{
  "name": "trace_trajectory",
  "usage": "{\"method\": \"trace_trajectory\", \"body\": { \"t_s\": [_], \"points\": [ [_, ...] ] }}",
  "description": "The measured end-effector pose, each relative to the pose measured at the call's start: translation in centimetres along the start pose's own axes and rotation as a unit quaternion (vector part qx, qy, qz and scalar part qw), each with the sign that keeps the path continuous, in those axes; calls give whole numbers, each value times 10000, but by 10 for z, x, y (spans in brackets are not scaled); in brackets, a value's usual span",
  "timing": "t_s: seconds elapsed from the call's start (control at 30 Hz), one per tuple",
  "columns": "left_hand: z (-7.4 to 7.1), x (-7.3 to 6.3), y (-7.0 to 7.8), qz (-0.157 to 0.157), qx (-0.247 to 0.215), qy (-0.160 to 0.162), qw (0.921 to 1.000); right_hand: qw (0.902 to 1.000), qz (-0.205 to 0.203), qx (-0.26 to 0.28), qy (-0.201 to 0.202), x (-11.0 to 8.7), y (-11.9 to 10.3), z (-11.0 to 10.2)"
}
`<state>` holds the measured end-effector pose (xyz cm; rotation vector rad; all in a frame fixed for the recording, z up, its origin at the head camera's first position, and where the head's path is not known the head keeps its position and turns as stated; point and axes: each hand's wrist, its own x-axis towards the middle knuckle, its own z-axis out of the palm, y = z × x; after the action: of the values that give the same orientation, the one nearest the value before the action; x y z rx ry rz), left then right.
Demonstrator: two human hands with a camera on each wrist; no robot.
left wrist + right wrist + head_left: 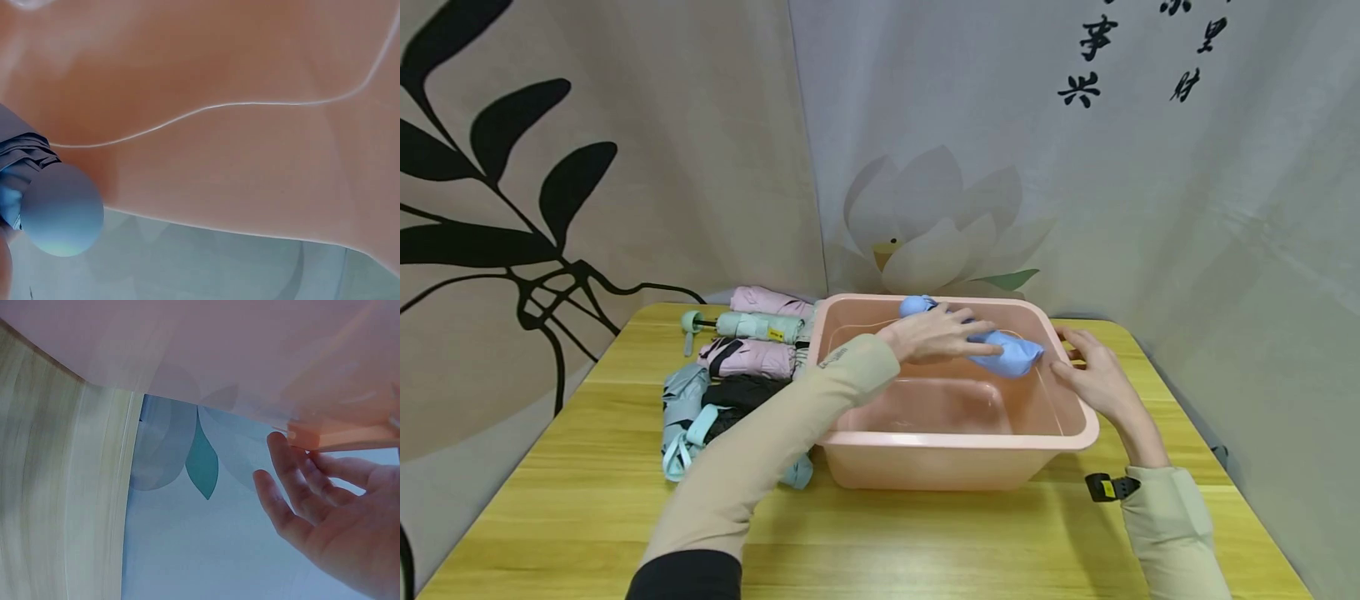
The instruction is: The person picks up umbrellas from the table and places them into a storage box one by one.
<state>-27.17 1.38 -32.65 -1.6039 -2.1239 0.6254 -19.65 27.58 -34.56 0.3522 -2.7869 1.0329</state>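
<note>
A folded blue umbrella (1011,353) with a round knob lies across the inside of the pink plastic basin (955,462). My left hand (936,335) holds it from above around its middle, its fingers spread toward the right; the thumb is hidden. In the left wrist view the umbrella's knob (62,209) and gathered cloth show at the left edge. My right hand (1097,375) is at the basin's right rim, its loosely bent fingers on the outer side. The right wrist view shows these fingers (290,487) apart from one another, beside the rim's underside.
Left of the basin lie several folded umbrellas: a mint one (760,326), a pink one (752,357), a black one (741,392) and a light blue one (683,400). The yellow wooden table (925,542) ends near a printed curtain (925,125) behind the basin.
</note>
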Motion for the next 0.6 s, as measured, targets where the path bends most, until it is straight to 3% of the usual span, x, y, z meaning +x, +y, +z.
{"method": "trace_trajectory", "body": {
  "t_s": [0.4,0.6],
  "points": [
    [14,7,5,293,62,-89,9995,10000,-11,35,-5,0,0,0],
    [17,9,8,297,46,-241,9993,10000,-52,17,17,1,1,1]
  ]
}}
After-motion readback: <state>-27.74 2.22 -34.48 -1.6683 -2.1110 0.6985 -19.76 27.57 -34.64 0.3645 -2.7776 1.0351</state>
